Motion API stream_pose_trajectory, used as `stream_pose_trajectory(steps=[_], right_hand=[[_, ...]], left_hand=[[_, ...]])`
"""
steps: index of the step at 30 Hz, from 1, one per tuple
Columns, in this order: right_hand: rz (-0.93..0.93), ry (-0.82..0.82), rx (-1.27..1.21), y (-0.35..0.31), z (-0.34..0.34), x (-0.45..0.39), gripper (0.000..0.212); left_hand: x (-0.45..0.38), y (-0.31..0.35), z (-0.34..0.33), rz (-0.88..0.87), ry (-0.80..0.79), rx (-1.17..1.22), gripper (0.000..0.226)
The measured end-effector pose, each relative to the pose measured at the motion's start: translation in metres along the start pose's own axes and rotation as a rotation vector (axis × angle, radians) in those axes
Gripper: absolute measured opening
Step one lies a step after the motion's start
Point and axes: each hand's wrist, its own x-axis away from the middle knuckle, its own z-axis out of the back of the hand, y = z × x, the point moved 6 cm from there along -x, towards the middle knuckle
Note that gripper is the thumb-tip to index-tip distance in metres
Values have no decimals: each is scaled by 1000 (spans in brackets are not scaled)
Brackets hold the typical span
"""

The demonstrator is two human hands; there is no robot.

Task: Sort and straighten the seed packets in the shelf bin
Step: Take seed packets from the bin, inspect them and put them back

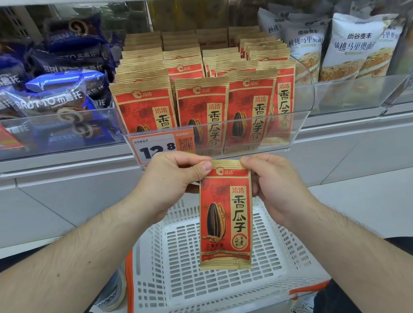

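A red and gold sunflower seed packet [225, 216] hangs upright in front of me, below the shelf. My left hand [173, 180] pinches its top left corner with the thumb on the front. My right hand [273, 183] grips its top right edge. On the shelf above stands a clear plastic bin [303, 125] filled with several rows of the same seed packets [202, 105], standing upright and facing me. The rightmost front packet [282, 97] leans and sits partly behind its neighbour.
A white slotted basket [210, 293] with orange handles sits below my hands. An orange price tag [161, 147] is clipped to the bin's front. Blue bread packs [49, 94] fill the left bin and white bread packs [354, 48] the right.
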Motion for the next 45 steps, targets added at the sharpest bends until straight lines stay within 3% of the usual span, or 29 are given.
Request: stream_pose_trajectory(steps=[12, 16, 20, 25, 30, 32, 36, 42, 45], right_hand=[[72, -169, 282, -6, 0, 6, 26], [88, -87, 228, -7, 10, 5, 27], [74, -46, 131, -9, 19, 3, 26], [-12, -250, 195, -12, 22, 10, 16], [-133, -450, 417, 0, 23, 19, 52], [-160, -469, 388, 2, 23, 21, 48], [-196, -550, 349, -1, 24, 26, 61], [-188, -624, 396, -1, 22, 31, 73], [-181, -605, 413, -2, 20, 33, 63]], left_hand=[[-1, -5, 0, 144, 24, 243, 10], [4, -10, -10, 207, -159, 160, 32], [12, -16, -22, 227, -301, 100, 34], [11, -16, -24, 245, -264, 187, 34], [10, -18, -25, 289, -222, 249, 42], [12, -18, -27, 309, -271, 205, 37], [18, -17, -30, 325, -379, 137, 38], [17, -19, -28, 333, -352, 136, 23], [17, -20, -27, 336, -341, 131, 21]])
